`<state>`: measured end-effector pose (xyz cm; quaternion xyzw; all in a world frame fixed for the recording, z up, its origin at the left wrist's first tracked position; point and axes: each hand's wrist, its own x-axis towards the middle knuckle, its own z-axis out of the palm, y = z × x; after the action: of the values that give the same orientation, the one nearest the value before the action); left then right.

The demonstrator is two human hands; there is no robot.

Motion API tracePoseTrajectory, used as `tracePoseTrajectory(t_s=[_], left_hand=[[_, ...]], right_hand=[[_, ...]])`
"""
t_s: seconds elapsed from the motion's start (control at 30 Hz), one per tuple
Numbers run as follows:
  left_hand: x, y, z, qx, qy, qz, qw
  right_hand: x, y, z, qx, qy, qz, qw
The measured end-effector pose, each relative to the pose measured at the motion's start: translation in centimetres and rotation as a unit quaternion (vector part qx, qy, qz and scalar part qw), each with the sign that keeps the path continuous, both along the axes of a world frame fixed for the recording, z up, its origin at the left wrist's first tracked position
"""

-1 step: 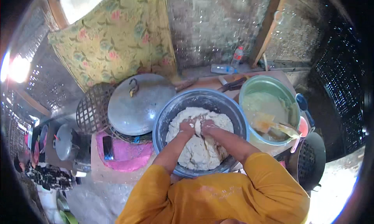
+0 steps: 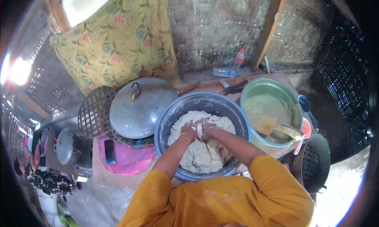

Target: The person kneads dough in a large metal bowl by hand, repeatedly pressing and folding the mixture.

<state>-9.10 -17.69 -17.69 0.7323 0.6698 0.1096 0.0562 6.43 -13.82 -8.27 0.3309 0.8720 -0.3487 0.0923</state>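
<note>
A wide blue-grey basin (image 2: 166, 104) holds a big lump of white, floury dough (image 2: 199, 158). My left hand (image 2: 189, 131) is sunk into the upper middle of the dough, its fingers curled in and partly covered. Close beside it, my right hand (image 2: 210, 131) grips the same mass, with a ridge of dough rising between the two. Flour coats both hands, and most fingertips are buried. Around the dough, dry flour dusts the basin's inner wall.
At right stands a green tub (image 2: 292, 87) of cloudy liquid with a scoop-like tool (image 2: 266, 124). A domed metal lid (image 2: 144, 102) sits left, above a pink sheet (image 2: 130, 162) with a dark phone (image 2: 109, 152). Plastic bottles (image 2: 239, 59) lie behind; a black wok (image 2: 318, 164) is far right.
Both hands stay in the dough in nearly the same pose. The whole view has shifted slightly.
</note>
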Motion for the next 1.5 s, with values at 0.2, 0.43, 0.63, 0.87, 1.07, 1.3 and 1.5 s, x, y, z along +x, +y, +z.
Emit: tracePoseTrajectory(t_s=[0.2, 0.43, 0.63, 0.87, 1.07, 1.3, 1.5], left_hand=[[0.4, -6.3, 14.4, -0.203, 0.058, -0.085, 0.974], [-2.3, -8.0, 10.0, -0.21, -0.036, -0.025, 0.977], [0.5, -9.1, 7.2, -0.24, 0.029, 0.035, 0.97], [5.2, -10.5, 11.2, -0.372, -0.069, -0.031, 0.925], [6.4, -11.7, 12.4, -0.38, -0.003, -0.115, 0.918], [1.8, -10.3, 16.0, -0.347, -0.015, -0.112, 0.931], [-4.4, -1.2, 10.2, -0.096, -0.124, -0.072, 0.985]], right_hand=[[9.6, -4.7, 6.1, -0.166, 0.225, -0.222, 0.934], [8.2, -2.4, -2.7, -0.198, 0.166, -0.699, 0.667], [7.3, 6.3, -11.5, -0.208, 0.168, -0.584, 0.766], [2.3, 9.9, -2.8, -0.336, 0.229, -0.258, 0.876], [-0.2, 6.6, -1.8, -0.174, 0.183, -0.117, 0.961], [6.5, -9.5, 0.1, 0.121, -0.005, 0.031, 0.992], [11.5, -6.4, 7.8, -0.295, 0.201, -0.244, 0.902]])
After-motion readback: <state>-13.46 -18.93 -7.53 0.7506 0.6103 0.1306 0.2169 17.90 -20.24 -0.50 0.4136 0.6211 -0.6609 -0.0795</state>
